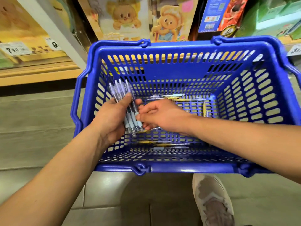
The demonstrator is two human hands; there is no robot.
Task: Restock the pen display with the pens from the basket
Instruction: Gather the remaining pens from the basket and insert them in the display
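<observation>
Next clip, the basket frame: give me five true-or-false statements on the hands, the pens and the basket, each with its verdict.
1. The left hand grips a bundle of pens. True.
2. The basket is red. False: it is blue.
3. Loose pens lie on the basket floor. True.
4. The right hand rests on the basket's rim, outside it. False: it is down inside the basket, its fingers at the bundle.
5. A shoe shows on the floor below the basket. True.
</observation>
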